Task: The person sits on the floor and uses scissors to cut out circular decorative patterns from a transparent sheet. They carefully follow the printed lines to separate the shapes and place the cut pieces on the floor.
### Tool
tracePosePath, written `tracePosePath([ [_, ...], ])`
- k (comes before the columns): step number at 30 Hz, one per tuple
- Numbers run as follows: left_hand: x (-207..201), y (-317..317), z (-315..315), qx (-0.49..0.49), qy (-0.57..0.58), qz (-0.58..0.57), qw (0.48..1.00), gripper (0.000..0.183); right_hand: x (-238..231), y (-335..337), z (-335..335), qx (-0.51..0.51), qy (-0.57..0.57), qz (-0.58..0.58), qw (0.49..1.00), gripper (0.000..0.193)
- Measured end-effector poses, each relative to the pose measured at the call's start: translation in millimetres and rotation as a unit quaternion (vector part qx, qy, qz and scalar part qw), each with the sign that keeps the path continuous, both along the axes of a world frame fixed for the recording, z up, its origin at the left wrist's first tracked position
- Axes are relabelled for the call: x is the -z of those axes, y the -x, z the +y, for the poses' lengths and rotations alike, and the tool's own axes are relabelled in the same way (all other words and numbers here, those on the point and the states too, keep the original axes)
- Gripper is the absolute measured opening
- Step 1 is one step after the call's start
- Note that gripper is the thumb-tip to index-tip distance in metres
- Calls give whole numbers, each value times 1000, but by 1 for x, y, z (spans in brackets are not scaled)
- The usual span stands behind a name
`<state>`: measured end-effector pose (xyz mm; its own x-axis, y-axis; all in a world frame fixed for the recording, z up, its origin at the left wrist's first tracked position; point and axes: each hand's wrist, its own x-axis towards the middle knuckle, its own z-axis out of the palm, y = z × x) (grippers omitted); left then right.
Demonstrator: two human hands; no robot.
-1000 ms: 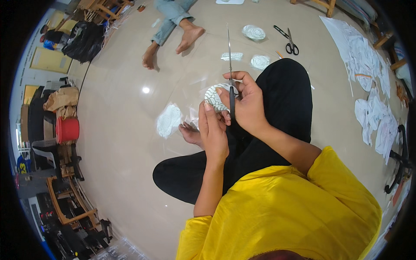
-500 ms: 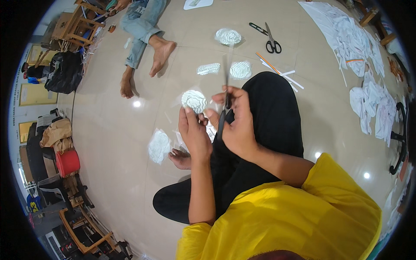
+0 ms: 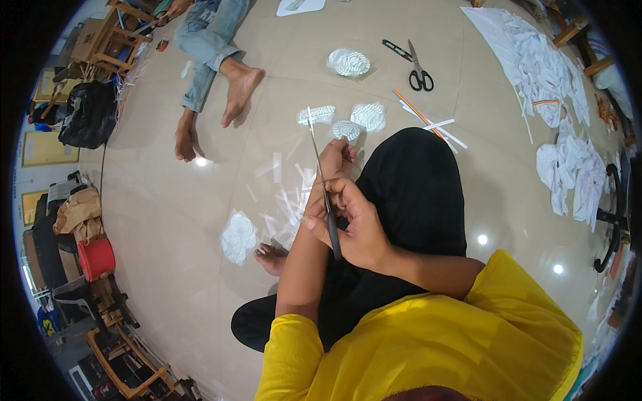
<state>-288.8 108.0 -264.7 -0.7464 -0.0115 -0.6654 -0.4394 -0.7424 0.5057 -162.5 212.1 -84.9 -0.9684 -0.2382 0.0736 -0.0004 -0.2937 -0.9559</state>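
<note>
My right hand (image 3: 358,224) is closed on dark-handled scissors (image 3: 317,150), whose slim blades point away from me and lie together over my left forearm. Stretched forward, my left hand (image 3: 336,158) has its fingers curled. Just beyond them is a small round patterned cutout (image 3: 346,129) with pale, wavy lines, on or close to the floor; whether the fingers still touch it is unclear. Beside it are a squarish patterned cutout (image 3: 368,117) and a long patterned cutout (image 3: 321,115). An oval patterned cutout (image 3: 348,63) lies farther off, and another pale cutout (image 3: 239,238) near my foot.
Clear and white offcuts (image 3: 287,207) litter the floor by my bare foot (image 3: 271,258). Beyond my knee lie paper strips (image 3: 435,125), a second pair of scissors (image 3: 420,77) and a green cutter (image 3: 397,49). White cloth (image 3: 535,67) is heaped right; another person's feet (image 3: 241,90) rest far left.
My left hand has moved forward and right, and the round cutout has gone with it to the other pieces. My right hand has come nearer me, the scissors tilting leftward.
</note>
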Motion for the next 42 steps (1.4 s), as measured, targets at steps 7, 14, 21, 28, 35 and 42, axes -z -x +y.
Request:
tracePosePath([
  [7,15,28,26,-47,-124,-60,989,9,-5,2,4,-16,-6,-2,1000,48],
  [14,29,39,29,81,-131,-30,988,28,-11,4,9,-41,-16,-25,999,46],
  [21,-4,43,25,279,-75,-9,957,44,-3,2,2,-52,14,-57,997,44],
  [28,-2,-18,-40,334,316,139,877,36,0,1,1,5,26,-47,999,38],
  [35,-7,-180,-321,279,767,-36,576,69,-7,-11,-4,-35,-18,-45,998,37],
  [42,-16,-247,-375,288,788,-86,538,97,-8,-8,-8,-23,-31,-41,998,36],
])
